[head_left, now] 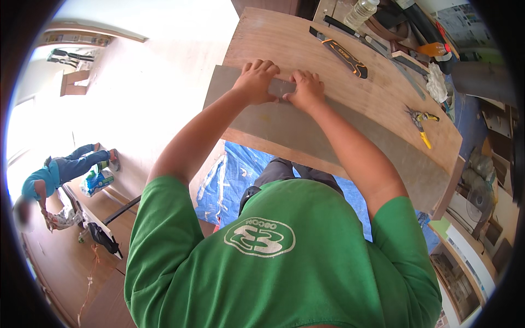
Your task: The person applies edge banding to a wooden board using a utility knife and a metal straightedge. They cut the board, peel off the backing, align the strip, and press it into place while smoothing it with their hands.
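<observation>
White lettered emblem [260,237] on green shirt [322,268]; apparently orange lettering [344,53] on cutter [330,46].

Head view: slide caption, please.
Left hand and right hand on a brown board, utility knife and pliers lying on the wooden tabletop.

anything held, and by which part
Left hand and right hand touch the grey-brown board at its far edge, toward its left end; whether they grip it cannot be told.

From my remote view, I see a wooden table [273,38] at upper centre, bearing a grey-brown board [284,124], a utility knife [341,53] above, pliers [420,123] farther right.
</observation>
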Action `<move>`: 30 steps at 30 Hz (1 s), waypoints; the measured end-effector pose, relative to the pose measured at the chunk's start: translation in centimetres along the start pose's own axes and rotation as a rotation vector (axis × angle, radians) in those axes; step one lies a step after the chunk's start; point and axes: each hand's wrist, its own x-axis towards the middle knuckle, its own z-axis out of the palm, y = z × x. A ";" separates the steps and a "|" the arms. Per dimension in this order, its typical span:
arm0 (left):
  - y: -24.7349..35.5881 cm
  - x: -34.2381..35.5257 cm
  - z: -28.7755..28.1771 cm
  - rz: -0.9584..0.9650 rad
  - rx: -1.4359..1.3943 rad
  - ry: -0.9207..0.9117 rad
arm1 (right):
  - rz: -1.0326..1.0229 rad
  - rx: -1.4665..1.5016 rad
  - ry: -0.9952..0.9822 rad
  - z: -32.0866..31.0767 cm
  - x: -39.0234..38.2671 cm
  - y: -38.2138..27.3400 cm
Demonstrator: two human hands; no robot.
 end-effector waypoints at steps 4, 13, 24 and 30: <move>-3.4 -3.1 0.8 -0.367 -0.026 0.479 | -0.001 0.050 -0.024 -0.5 -0.1 -0.1; -10.5 -8.3 1.5 -0.687 -0.849 0.500 | -0.033 0.715 -0.292 -1.3 0.6 0.5; -7.9 -9.6 -0.6 -0.646 -0.894 0.718 | 0.108 0.700 -0.364 -3.5 1.4 -1.6; -7.4 -10.7 -2.2 -0.603 -0.868 0.776 | 0.029 0.839 -0.367 -4.8 0.3 -1.7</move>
